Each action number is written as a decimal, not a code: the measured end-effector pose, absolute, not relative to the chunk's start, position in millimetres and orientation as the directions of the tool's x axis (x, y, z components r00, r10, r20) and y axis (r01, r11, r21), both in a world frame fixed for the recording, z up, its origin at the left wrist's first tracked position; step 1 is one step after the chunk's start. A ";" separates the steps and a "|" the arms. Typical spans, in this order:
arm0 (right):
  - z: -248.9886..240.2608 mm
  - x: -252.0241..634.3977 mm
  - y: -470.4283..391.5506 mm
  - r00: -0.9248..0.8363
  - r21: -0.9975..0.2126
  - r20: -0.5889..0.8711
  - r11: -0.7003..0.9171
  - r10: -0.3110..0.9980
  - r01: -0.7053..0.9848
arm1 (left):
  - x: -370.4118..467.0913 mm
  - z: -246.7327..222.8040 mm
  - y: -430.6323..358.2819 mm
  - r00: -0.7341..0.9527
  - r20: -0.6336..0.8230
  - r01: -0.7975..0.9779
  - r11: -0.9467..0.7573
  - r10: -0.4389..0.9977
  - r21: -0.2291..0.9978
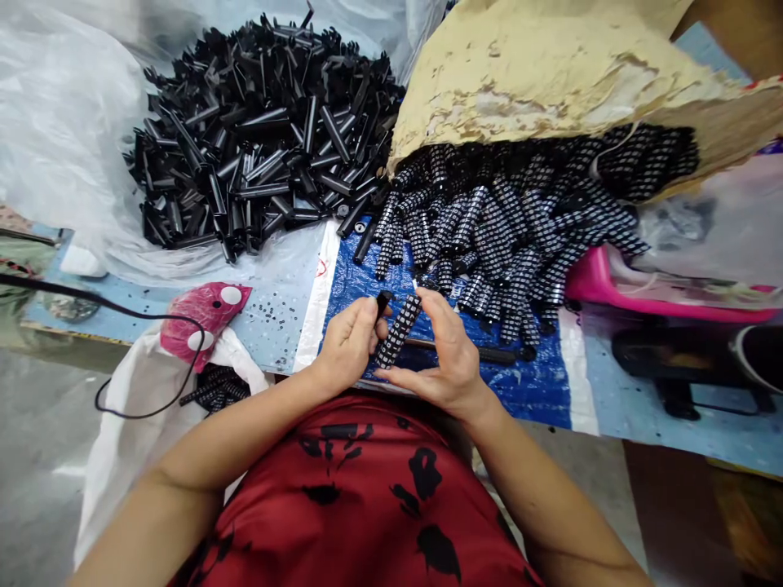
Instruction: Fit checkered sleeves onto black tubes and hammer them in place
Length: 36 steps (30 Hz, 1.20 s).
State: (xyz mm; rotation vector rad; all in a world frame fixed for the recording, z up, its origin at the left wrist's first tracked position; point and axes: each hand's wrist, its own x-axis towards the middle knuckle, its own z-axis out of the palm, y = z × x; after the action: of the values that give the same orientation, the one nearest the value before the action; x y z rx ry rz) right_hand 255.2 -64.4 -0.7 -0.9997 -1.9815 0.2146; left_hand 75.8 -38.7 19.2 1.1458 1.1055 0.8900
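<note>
The work seems to be in its middle, as I judge: a large heap of plain black pieces (263,147) lies at the back left, and a heap of patterned cylinders (483,228) comes out from a yellow sack (526,73), so very much is left. Some dark patterned pieces (217,391) lie inside a white bag (122,456) at the front; maybe these are finished, but I cannot be sure. The right hand (449,359) has its grip clamped on one held cylinder (399,330), thumb near one end and finger near the other, while the left hand (347,338) pinches a short black piece (382,303) just beside it.

Around them there is a grey floor (42,456), then the light blue tabletop (617,416), partly covered by a blue sheet (547,399), a pink tray (587,281) on the right, a pink packet (188,314) on the left, and tiny black rings (276,313) scattered near this packet
</note>
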 end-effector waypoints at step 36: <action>-4.8 250.6 -74.0 -0.384 -0.392 0.516 0.610 0.765 0.689 | 50.7 3.5 -30.8 0.457 -0.441 -0.182 0.567 0.772 0.803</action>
State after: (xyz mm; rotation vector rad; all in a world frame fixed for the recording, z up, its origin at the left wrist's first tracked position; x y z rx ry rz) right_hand 250.6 -74.0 -4.8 -1.1397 -2.1594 0.1461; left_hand 50.7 -30.8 3.5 0.7570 0.9109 0.6631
